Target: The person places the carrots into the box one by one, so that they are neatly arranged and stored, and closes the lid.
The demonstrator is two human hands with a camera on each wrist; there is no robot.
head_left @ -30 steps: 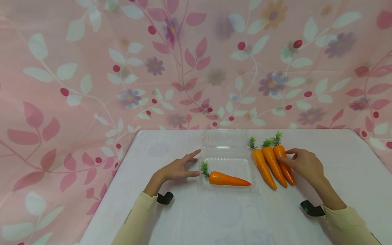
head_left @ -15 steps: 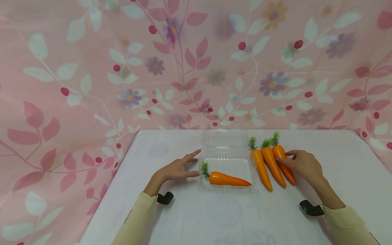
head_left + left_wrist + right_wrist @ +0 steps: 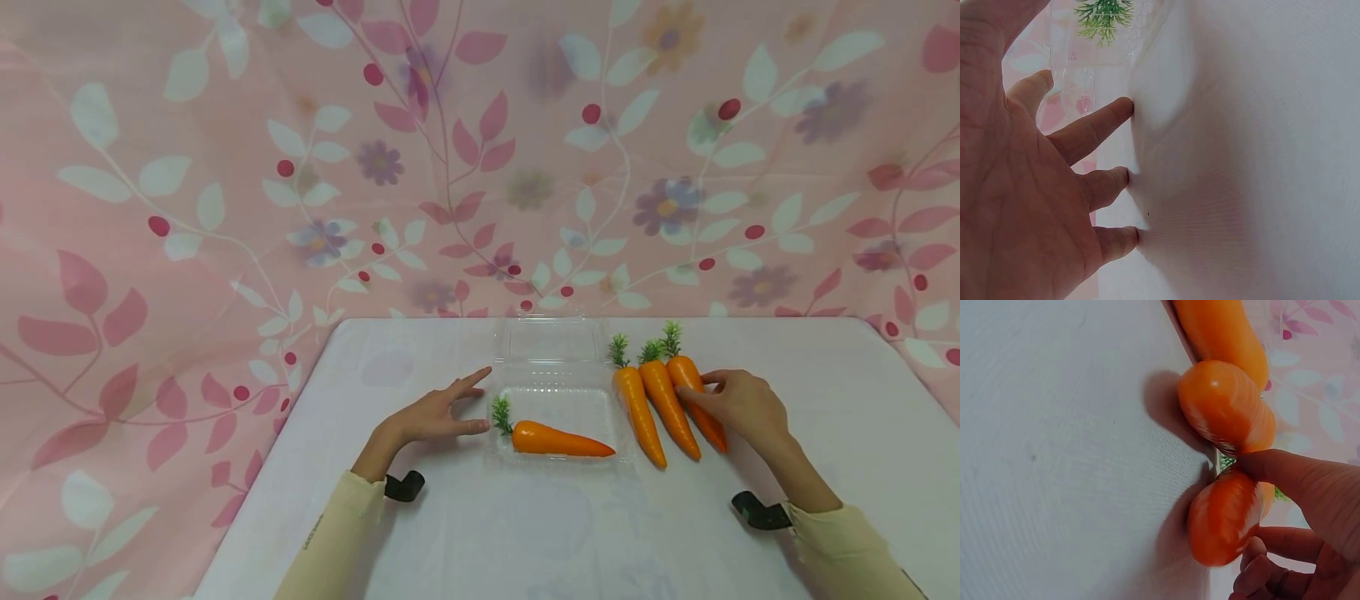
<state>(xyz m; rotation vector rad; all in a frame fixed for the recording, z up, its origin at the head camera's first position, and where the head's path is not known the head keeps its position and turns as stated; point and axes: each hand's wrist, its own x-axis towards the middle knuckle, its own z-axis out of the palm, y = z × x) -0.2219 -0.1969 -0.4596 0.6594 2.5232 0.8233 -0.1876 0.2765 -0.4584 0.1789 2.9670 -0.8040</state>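
Note:
My right hand pinches the rightmost orange carrot between thumb and fingers; in the right wrist view that carrot points tip-first at the camera. Two more carrots, a middle one and a left one, lie beside it with green tops pointing away. A fourth carrot lies crosswise in a clear plastic clamshell box, its lid folded back. My left hand is spread at the box's left side, holding nothing; its fingertips meet the white cloth in the left wrist view.
A white-covered table carries everything. Behind it hangs a pink floral curtain. The transparent lid lies near the table's back edge, left of the carrot tops.
The rightmost carrot has turned slightly, its top going left and its tip right, with my right hand shifting a little left. The left carrot's tip has swung left. My left hand stayed put.

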